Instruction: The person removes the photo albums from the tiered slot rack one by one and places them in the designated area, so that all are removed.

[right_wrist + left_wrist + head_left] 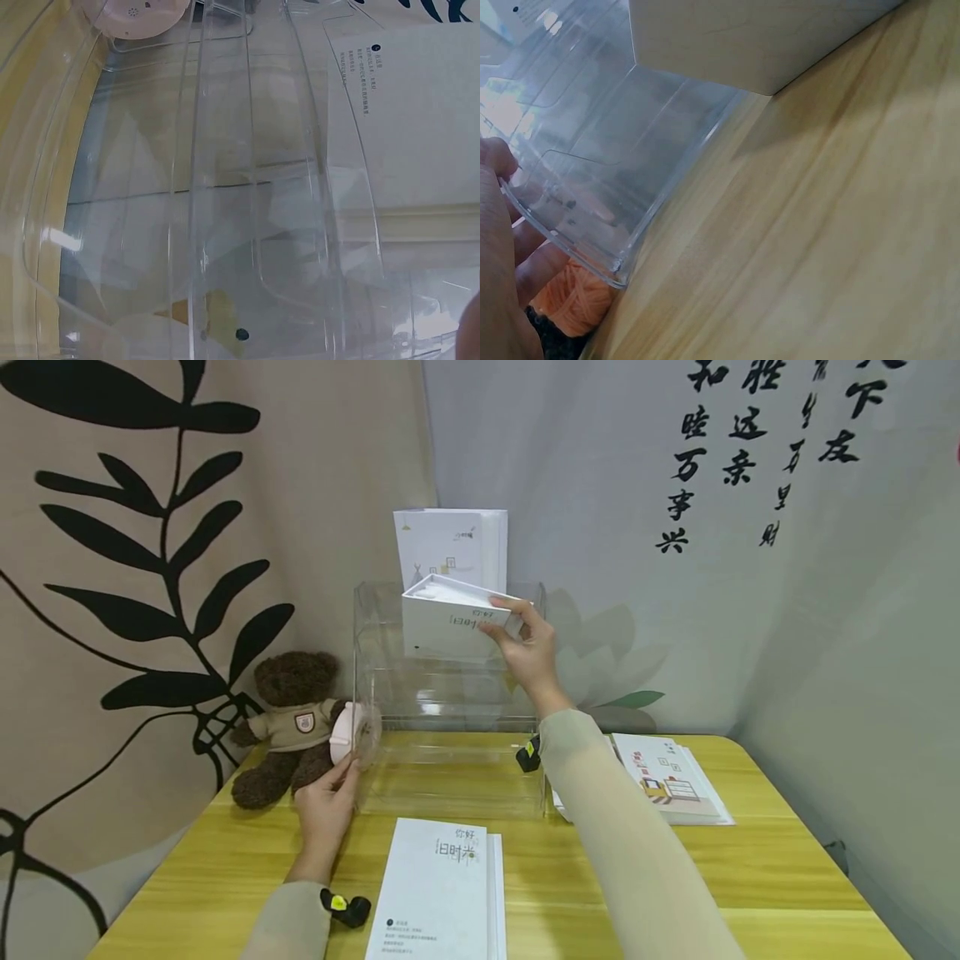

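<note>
My right hand (pixel 531 647) pinches the right end of a white box (pixel 450 622) with printed Chinese characters, thumb on its front and fingers at its top edge. The box leans back in the upper part of a clear plastic rack (pixel 448 793). In the right wrist view, the same printed box (pixel 412 142) shows behind the clear plastic. My left hand (pixel 327 802) grips the rack's left side near the table; in the left wrist view, thumb and fingers lie on either side of the clear panel (pixel 630 187). Another white box (pixel 450 539) stands upright behind the held one.
A white printed box (pixel 427 885) lies in front of the rack. More white printed boxes or books (pixel 667 777) lie to the right. A brown teddy bear (pixel 296 727) sits at the left beside a pink object (pixel 343 732). Orange yarn (pixel 574 300) is near my left hand.
</note>
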Demonstrator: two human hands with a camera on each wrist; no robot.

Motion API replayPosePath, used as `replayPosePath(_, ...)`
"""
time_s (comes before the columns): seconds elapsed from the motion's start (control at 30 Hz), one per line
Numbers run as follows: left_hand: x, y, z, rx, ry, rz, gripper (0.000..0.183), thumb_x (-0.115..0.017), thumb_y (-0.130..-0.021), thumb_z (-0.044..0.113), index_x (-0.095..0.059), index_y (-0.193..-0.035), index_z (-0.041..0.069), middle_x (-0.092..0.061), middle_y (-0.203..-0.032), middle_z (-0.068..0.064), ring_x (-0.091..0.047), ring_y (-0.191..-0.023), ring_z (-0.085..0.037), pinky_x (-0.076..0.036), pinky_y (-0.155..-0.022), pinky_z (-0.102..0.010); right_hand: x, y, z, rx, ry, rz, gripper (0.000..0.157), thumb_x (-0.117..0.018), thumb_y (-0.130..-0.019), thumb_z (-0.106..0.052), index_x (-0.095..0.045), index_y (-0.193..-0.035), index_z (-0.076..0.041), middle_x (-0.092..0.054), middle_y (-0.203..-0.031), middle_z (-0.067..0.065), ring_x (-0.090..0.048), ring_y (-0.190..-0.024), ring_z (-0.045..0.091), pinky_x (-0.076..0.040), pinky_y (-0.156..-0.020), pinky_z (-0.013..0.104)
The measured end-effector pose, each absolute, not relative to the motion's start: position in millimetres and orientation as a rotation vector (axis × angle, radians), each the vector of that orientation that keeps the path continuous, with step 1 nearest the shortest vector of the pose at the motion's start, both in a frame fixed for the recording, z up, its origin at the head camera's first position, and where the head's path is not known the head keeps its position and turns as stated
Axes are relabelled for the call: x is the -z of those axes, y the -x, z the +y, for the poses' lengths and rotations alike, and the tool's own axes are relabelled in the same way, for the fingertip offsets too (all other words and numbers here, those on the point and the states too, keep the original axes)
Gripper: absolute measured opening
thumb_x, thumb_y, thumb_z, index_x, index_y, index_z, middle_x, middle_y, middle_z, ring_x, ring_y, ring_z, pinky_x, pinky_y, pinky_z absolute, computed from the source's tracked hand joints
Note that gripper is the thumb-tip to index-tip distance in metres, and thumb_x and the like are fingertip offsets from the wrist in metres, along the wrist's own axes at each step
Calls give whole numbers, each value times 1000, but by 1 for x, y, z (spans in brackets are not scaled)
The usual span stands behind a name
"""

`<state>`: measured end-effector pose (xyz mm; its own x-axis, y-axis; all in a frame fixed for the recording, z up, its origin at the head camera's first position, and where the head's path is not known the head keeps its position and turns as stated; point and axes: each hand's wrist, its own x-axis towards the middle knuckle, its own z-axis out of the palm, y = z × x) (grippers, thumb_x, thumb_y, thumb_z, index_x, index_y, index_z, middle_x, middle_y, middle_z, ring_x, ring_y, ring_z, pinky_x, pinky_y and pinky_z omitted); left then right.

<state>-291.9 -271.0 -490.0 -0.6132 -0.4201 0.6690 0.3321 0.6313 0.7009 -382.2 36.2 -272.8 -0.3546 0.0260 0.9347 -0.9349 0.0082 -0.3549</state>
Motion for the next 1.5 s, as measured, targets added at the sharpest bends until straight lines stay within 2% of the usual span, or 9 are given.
replayPosePath(0.13, 488, 292, -271, 1089, -68, -1958, 23, -77, -92, 24, -79, -113, 18, -76, -78, -9, -54, -38, 0, -44, -45, -14, 271, 385, 36, -1492, -1033, -1406, 40, -79, -71, 21, -69, -109, 11, -70, -113, 25, -69, -105, 20, -55, -88, 39)
replayPosePath(0.37, 489, 290, -269, 1140, -82, -1960, 23, -76, -92, 23, -78, -115, 18, -75, -74, -10, -47, -30, -7, -42, -39, -19, 270, 387, 37, -1579, -1023, -1434, 42, -77, -74, 21, -67, -113, 11, -69, -117, 22, -70, -97, 14, -57, -82, 39)
replayPosePath(0.67, 489, 291, -270, 1065, -91, -1958, 22, -79, -90, 20, -79, -112, 18, -76, -75, -8, -55, -41, 1, -44, -48, -11, 262, 384, 37, -1644, -979, -1504, 41, -77, -77, 17, -67, -117, 9, -70, -114, 21, -71, -94, 16, -58, -79, 40)
replayPosePath(0.87, 489, 290, -270, 1063, -104, -1960, 22, -79, -90, 20, -79, -112, 18, -76, -77, -8, -58, -48, 6, -44, -49, -11, 247, 387, 29, -1590, -966, -1597, 38, -79, -79, 10, -71, -116, 3, -71, -118, 13, -69, -99, 17, -56, -82, 37)
replayPosePath(1.0, 489, 292, -271, 1064, -96, -1960, 22, -79, -90, 21, -79, -112, 18, -76, -80, -8, -60, -55, 9, -45, -50, -10, 231, 388, 22, -1627, -1037, -1482, 39, -79, -78, 11, -70, -116, 4, -72, -117, 13, -70, -99, 19, -57, -80, 36)
replayPosePath(1.17, 489, 292, -271, 1057, -78, -1958, 21, -77, -91, 21, -79, -112, 17, -76, -79, -8, -59, -51, 6, -44, -46, -13, 215, 368, 21, -1723, -1127, -1283, 44, -77, -77, 17, -63, -118, 11, -73, -110, 14, -71, -96, 25, -59, -79, 41)
replayPosePath(1.33, 489, 292, -272, 1033, -72, -1956, 20, -77, -91, 22, -80, -110, 17, -76, -77, -8, -58, -51, 7, -44, -47, -12, 217, 341, 30, -1718, -1120, -1253, 43, -75, -79, 16, -61, -120, 12, -73, -110, 16, -72, -99, 29, -58, -81, 45)
replayPosePath(1.4, 489, 292, -272, 1030, -69, -1952, 20, -78, -91, 23, -80, -110, 17, -76, -75, -7, -58, -51, 8, -44, -48, -11, 225, 329, 35, -1749, -1112, -1255, 43, -74, -81, 15, -60, -121, 11, -73, -110, 17, -71, -100, 30, -58, -81, 46)
replayPosePath(1.5, 489, 292, -272, 1029, -68, -1947, 20, -78, -90, 24, -81, -109, 17, -75, -72, -6, -58, -51, 6, -44, -50, -11, 243, 311, 45, -1864, -1084, -1255, 42, -72, -83, 15, -65, -122, 2, -73, -112, 15, -71, -101, 29, -58, -82, 44)
